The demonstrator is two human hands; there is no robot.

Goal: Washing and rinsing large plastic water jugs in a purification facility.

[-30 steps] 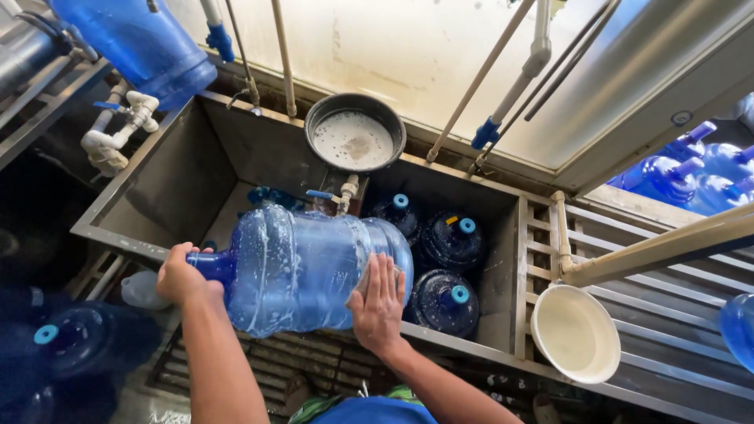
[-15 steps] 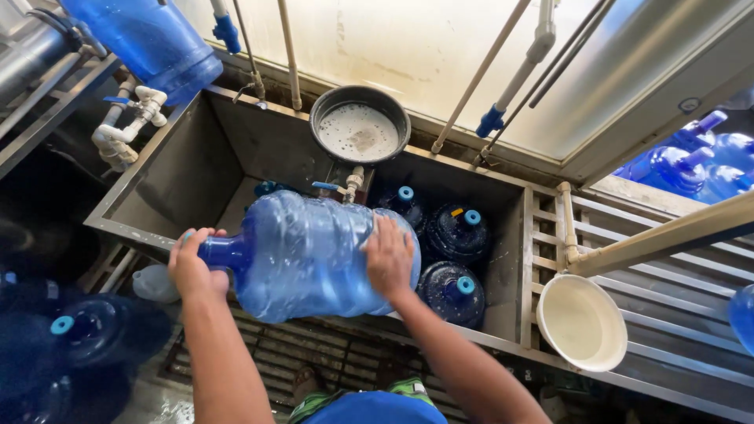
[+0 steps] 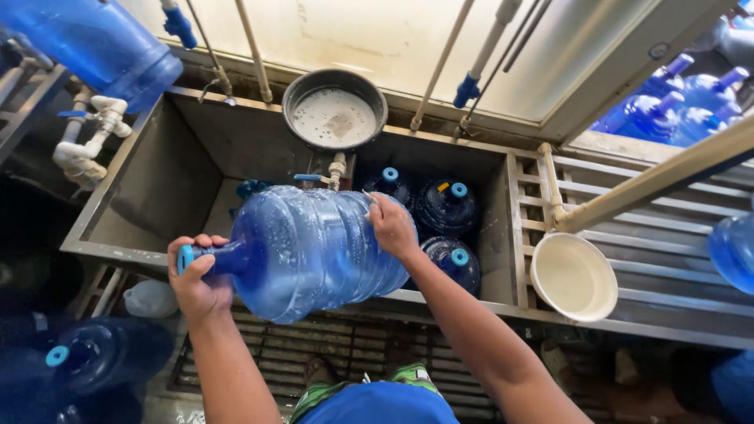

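Note:
A large blue water jug (image 3: 314, 251) lies on its side, held over the near rim of a metal trough (image 3: 141, 196). My left hand (image 3: 196, 276) wraps around the jug's neck at the left. My right hand (image 3: 393, 228) presses against the jug's base at the right, with a small pale object between its fingers. Three more capped blue jugs (image 3: 448, 206) stand upright inside the trough behind it.
A dark round pan of foamy liquid (image 3: 334, 110) sits on the trough's far rim. A cream bowl (image 3: 573, 276) rests on the metal slat rack at right. More blue jugs lie at lower left (image 3: 94, 357), upper left (image 3: 94, 47) and upper right (image 3: 667, 110). White pipe fittings (image 3: 86, 137) at left.
The jug has been lifted and shifted slightly; my right hand moved from the jug's lower side up onto its base end. My left hand stays on the neck.

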